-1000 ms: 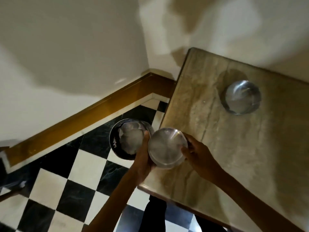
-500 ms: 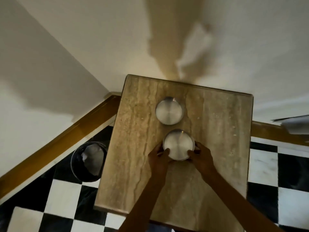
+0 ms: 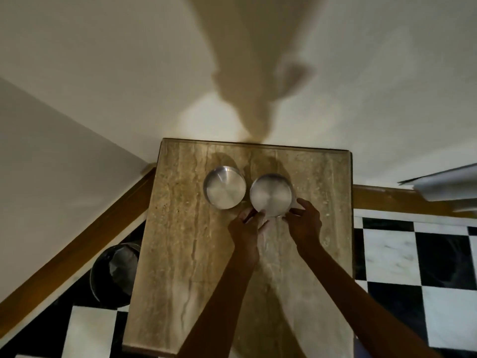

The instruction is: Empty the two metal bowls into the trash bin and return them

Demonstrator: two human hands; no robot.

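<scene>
Two metal bowls sit side by side on the marble surface point(image 3: 180, 254), near its far edge: left bowl point(image 3: 224, 191) stands free, right bowl point(image 3: 271, 195) just beside it. Left hand point(image 3: 247, 226) and right hand point(image 3: 304, 220) flank the right bowl's near rim, fingers point(image 3: 300, 202) loosely curled, touching it; firm grip unclear. Trash bin point(image 3: 114, 275) stands on the floor at the surface's left edge, partly hidden.

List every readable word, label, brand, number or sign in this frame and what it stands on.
None: no readable text anywhere in the head view.
Left metal bowl: plain metal, no marking.
Right metal bowl, with the left hand and right hand at its rim: no marking.
Trash bin: no label visible.
Table: only stone veining.
</scene>
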